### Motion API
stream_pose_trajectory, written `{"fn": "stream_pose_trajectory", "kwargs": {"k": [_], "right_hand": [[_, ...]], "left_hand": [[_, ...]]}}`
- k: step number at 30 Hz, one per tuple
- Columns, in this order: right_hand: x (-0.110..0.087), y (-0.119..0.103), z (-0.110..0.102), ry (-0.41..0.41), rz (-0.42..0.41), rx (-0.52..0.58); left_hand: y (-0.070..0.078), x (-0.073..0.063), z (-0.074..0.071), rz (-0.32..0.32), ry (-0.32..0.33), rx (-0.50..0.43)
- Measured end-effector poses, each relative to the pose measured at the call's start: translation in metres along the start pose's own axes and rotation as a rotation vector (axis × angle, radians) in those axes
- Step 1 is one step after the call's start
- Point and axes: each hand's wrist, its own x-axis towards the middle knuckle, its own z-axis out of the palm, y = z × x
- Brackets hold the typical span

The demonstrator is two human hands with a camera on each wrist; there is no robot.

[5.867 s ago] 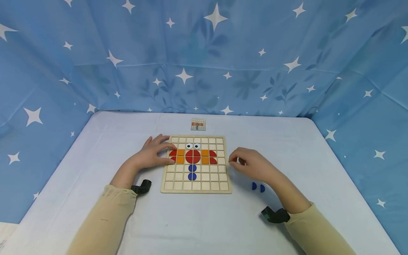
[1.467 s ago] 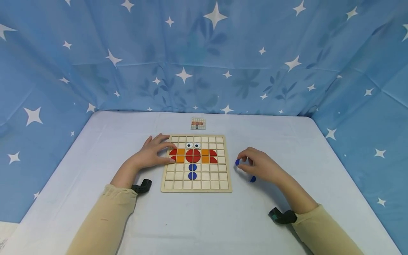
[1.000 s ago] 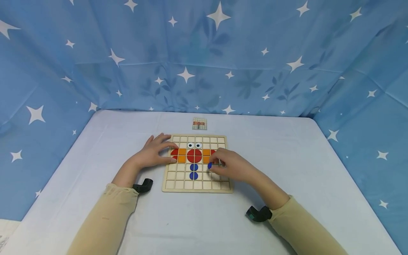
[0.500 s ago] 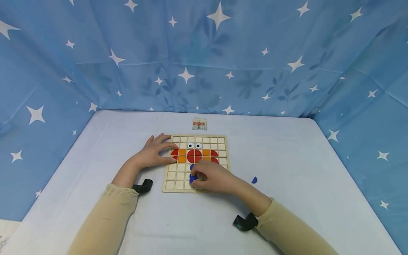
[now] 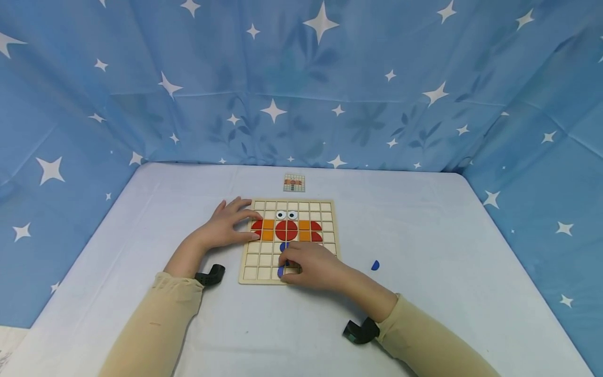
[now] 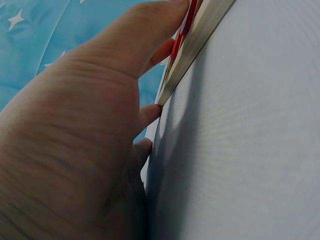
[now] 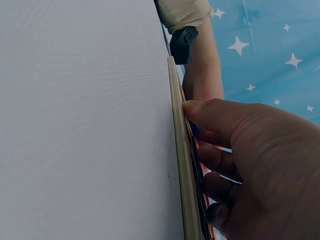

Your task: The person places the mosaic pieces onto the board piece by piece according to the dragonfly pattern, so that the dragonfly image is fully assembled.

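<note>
A square wooden grid board (image 5: 249, 273) lies on the table with red quarter-round pieces, orange squares, two eye pieces and blue half-circles in its cells. My right hand (image 5: 313, 266) reaches over the lower part of the board. Its thumb and forefinger pinch a blue half-circle piece (image 5: 280, 272) at the bottom row and hide part of the blue pieces above. In the right wrist view the thumb (image 7: 200, 112) is right at the board's edge. My left hand (image 5: 226, 225) rests with spread fingers on the board's left edge, thumb and forefinger by the red pieces (image 5: 256, 225).
One more blue half-circle (image 5: 375, 265) lies on the white tablecloth (image 5: 414, 225) to the right of the board. A small pattern card (image 5: 294, 183) lies behind the board. A blue curtain with stars (image 5: 301, 131) surrounds the table's back and sides.
My right hand took a blue half-circle from the table right of the board and carried it left to the board's bottom row. The left hand has stayed at the board's left edge.
</note>
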Motion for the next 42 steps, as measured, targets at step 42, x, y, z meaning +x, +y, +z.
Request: {"fn": "stream_pose_trajectory", "kwargs": {"k": [42], "right_hand": [[-0.005,0.003,-0.012,-0.127,-0.129,-0.025]], "left_hand": [[0.000,0.000,0.000,-0.011,-0.003,-0.011]]}}
